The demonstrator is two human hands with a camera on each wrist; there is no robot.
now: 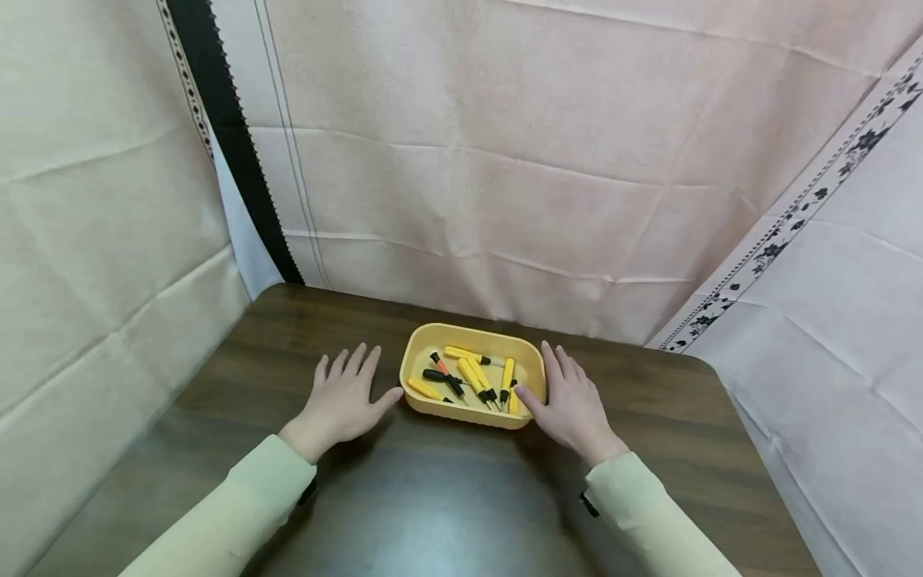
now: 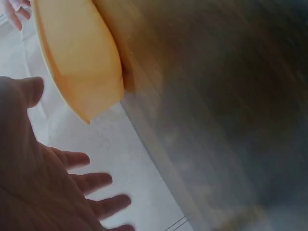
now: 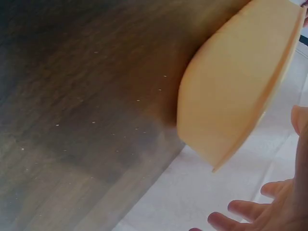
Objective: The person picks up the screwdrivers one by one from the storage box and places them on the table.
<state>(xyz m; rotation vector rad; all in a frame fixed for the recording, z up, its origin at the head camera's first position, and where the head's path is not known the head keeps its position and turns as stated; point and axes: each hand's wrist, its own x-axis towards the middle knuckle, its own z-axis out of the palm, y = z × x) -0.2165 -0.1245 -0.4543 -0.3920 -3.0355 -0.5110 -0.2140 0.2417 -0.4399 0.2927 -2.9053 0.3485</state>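
A yellow plastic basket point(image 1: 461, 414) sits on the dark wooden table near its far edge. Inside lie several screwdrivers, most with yellow handles, such as one yellow screwdriver point(image 1: 467, 354); one has a red and black handle point(image 1: 447, 374). To the left of the basket is my left hand point(image 1: 344, 405), fingers spread and straight, thumb tip close to the basket's left end. My right hand point(image 1: 572, 405) is at the right end, its fingers extended and its thumb overlapping the rim in the head view. Both wrist views show the basket's outer wall point(image 2: 82, 53) with spread fingers beside it.
The wooden table point(image 1: 433, 497) has rounded far corners. Pale cloth point(image 1: 469, 160) hangs behind it and at both sides, with a black strip point(image 1: 238, 136) at the left and a floral border point(image 1: 808, 200) at the right.
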